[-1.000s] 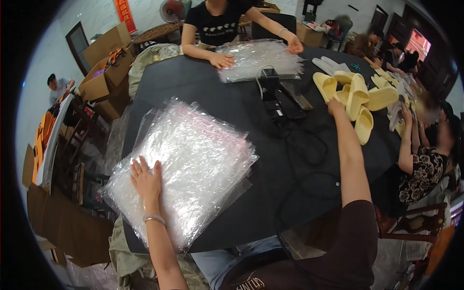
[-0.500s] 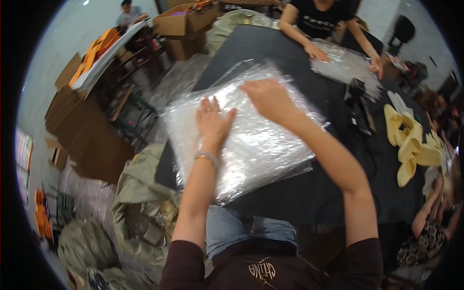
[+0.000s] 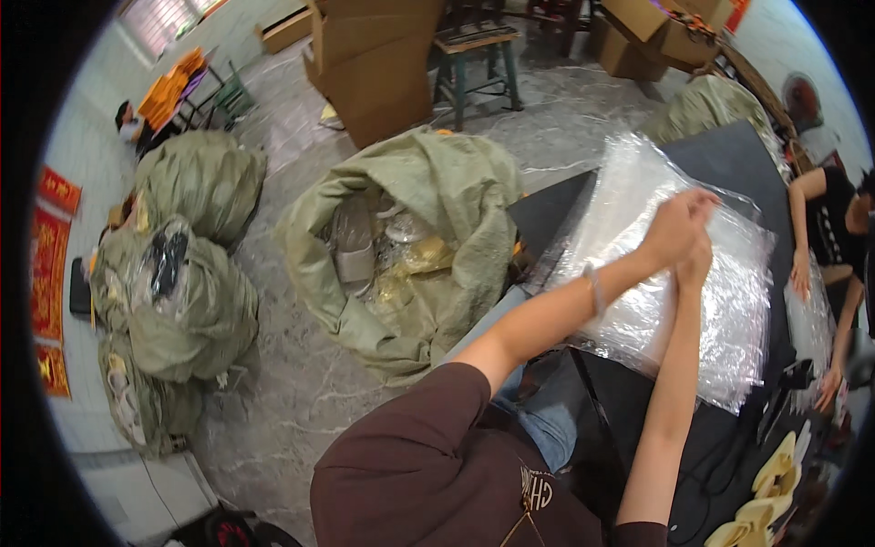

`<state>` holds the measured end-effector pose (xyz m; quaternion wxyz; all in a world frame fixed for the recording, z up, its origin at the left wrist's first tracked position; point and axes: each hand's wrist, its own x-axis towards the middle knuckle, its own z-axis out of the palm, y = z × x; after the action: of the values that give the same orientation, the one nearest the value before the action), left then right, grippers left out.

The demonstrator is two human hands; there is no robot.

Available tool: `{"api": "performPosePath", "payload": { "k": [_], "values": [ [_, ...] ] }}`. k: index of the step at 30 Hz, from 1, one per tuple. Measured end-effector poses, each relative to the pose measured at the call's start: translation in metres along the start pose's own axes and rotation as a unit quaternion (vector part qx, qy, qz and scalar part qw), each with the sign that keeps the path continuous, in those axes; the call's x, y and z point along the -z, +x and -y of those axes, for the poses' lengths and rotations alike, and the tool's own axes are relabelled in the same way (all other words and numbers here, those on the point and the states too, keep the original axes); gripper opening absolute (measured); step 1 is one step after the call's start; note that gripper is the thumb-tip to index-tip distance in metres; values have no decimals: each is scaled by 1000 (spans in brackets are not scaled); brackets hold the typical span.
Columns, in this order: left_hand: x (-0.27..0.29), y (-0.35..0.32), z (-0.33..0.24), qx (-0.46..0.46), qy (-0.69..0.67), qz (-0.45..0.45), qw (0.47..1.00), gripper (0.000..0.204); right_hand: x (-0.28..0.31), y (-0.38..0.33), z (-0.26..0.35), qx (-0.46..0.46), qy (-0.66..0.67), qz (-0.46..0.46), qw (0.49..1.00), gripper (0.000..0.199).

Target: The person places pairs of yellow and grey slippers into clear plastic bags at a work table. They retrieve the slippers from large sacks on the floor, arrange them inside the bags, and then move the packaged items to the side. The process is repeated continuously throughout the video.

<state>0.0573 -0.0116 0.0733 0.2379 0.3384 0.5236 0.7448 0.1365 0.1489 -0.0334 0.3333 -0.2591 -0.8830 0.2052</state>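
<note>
An open olive-green sack (image 3: 410, 246) slumps on the grey floor just left of the dark bench (image 3: 729, 155), its mouth wide, with pale and yellowish wrapped goods showing inside. It sits close against the bench's near corner and the person's knee in blue jeans (image 3: 538, 410). Further left, 3 more stuffed green sacks (image 3: 182, 273) are heaped together by the wall, 1 of them with a dark patch showing through clear film. Behind the open sack stand brown cardboard boxes (image 3: 374, 64) and a green-legged stool (image 3: 474, 64); more cartons (image 3: 638, 27) sit at the top right. Red hangings (image 3: 53, 264) line the left wall.

On the bench lies a thick stack of clear plastic bags (image 3: 674, 273), crinkled and shiny, running from the near edge toward the middle. Beyond it, at the right rim, a co-worker's arm (image 3: 802, 237) rests on the bench beside another pile of clear film (image 3: 811, 319). Yellow slippers (image 3: 775, 492) lie at the lower right, with a black device (image 3: 784, 392) just above them.

Both of the person's hands meet over the upper part of the stack. The left hand (image 3: 679, 228), a bracelet on its wrist, has its grip closed, fingers pinched down on the top clear bag. The right hand (image 3: 697, 260) is pressed just beneath it, touching the same stack; its fingers are curled, but I cannot tell from here whether they pinch a bag or only rest on it.
</note>
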Motion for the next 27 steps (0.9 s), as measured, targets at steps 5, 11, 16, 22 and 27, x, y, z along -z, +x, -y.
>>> {"api": "performPosePath", "payload": {
  "k": [5,11,16,22,27],
  "values": [
    [96,-129,-34,-353,139,-227,897,24,4,4,17,7,13,6,1000,29],
    [320,-187,168,44,222,-641,733,46,4,8,9,12,15,10,1000,30],
    [453,-198,228,339,319,-647,604,65,5,5,1,9,20,17,1000,30],
    [490,-182,236,341,37,-564,751,48,5,4,-6,16,-7,22,1000,30],
    [511,-193,244,400,-45,-495,770,16,7,4,-9,11,15,15,1000,31]
  ]
}}
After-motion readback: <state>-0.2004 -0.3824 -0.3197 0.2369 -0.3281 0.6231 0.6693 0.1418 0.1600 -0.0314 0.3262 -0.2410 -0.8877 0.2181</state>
